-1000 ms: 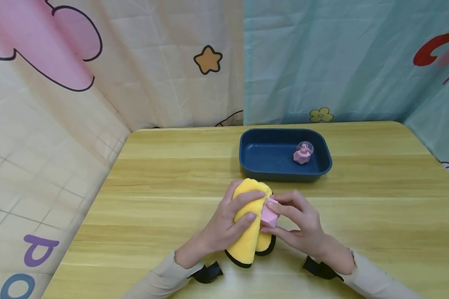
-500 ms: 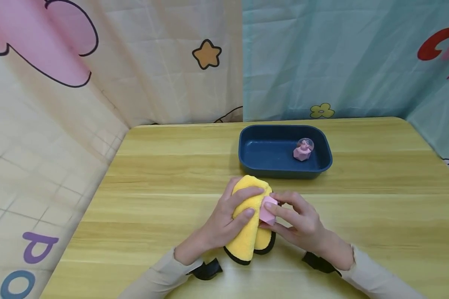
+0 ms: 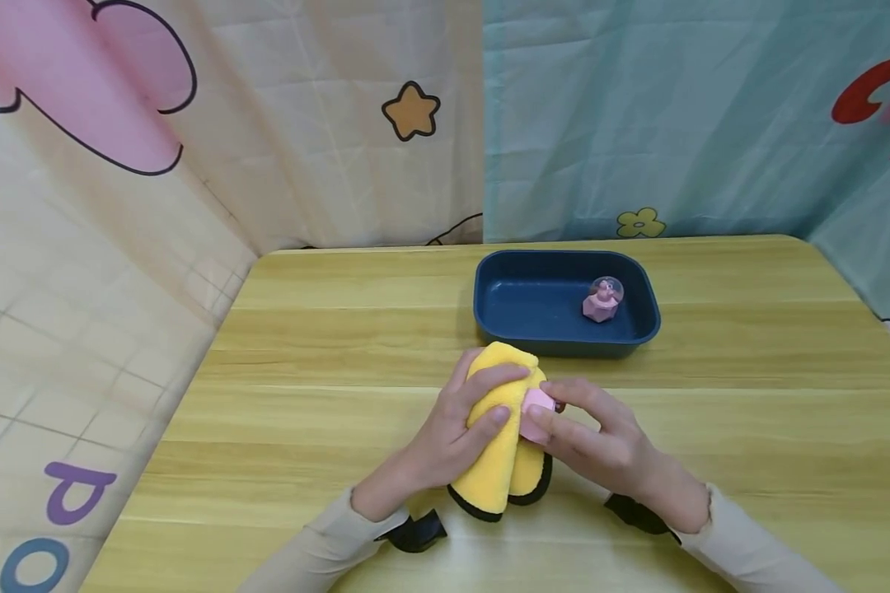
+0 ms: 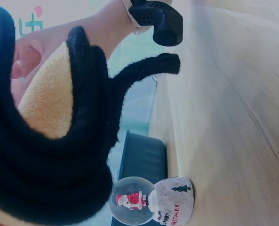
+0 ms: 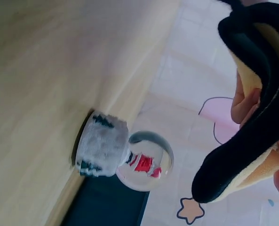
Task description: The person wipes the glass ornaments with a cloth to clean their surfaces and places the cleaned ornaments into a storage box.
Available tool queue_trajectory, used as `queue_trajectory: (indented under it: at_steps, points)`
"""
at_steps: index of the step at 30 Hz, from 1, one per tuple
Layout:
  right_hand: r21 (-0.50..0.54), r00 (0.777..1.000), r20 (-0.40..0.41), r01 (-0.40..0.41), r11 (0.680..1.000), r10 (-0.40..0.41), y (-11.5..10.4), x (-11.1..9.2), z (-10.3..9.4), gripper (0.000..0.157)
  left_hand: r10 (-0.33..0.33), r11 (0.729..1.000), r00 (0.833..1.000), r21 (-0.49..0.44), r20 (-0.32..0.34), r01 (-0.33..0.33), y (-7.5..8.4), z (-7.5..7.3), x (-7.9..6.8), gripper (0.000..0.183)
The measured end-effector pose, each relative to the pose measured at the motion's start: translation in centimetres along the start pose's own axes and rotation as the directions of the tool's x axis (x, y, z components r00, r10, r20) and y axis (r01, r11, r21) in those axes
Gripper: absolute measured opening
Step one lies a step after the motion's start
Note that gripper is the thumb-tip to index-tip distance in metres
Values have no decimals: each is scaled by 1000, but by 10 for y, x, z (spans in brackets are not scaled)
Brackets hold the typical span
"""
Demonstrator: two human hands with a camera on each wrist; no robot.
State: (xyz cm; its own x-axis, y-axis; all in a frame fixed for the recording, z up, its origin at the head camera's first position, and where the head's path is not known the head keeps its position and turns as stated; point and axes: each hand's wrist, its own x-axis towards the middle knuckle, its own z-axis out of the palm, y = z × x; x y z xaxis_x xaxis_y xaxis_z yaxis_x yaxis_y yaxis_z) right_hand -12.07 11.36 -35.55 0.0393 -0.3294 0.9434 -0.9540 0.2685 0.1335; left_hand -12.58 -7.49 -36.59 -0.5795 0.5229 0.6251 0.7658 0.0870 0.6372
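Observation:
My left hand (image 3: pixel 445 428) grips a folded yellow cloth (image 3: pixel 493 461) with black edging, its fingers and thumb over the front. At the cloth's right side my right hand (image 3: pixel 611 436) pinches a pink faceted piece (image 3: pixel 536 412) and holds it against the cloth. It resembles the base of the small pink snow globe (image 3: pixel 602 301) in the bin; its far side is hidden by the cloth. Both wrist views show a Santa snow globe with a white base (image 4: pixel 174 200) upright on the table, beyond the cloth. From the head view the hands and cloth mostly hide it.
A dark blue rectangular bin (image 3: pixel 519 339) stands behind the hands, with the pink snow globe at its right end. The wood-grain table (image 3: pixel 304 362) runs back to printed curtains (image 3: pixel 326 123). Black wrist-camera straps (image 3: pixel 419 531) hang beneath the sleeves.
The right hand's fingers have shifted round the pink piece, and less of it shows. The cloth and left hand have moved only slightly. The bin and its snow globe stay put.

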Motion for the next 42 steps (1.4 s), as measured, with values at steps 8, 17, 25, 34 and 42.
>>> queue_trajectory:
  at_steps: [8, 17, 25, 34, 42]
  points:
    - [112, 987, -6, -161, 981, 163, -2, -9, 2, 32, -5, 1000, 999, 28, -41, 7, 1, 2, -2, 35]
    - [282, 916, 37, -392, 875, 399, -8, -13, -3, 44, 28, 994, 998, 109, -52, -22, 6, 4, -4, 34]
    - [557, 741, 192, -622, 550, 643, -16, -16, -6, 46, 142, 966, 989, 226, -46, -128, 4, 5, -4, 35]
    - [529, 457, 412, -824, 202, 788, -23, -14, -11, 36, 230, 924, 972, 323, -44, -204, 2, 5, -2, 34]
    - [529, 335, 555, -849, -11, 761, -19, -15, -13, 20, 233, 895, 972, 396, -21, -206, 0, 5, -4, 35]
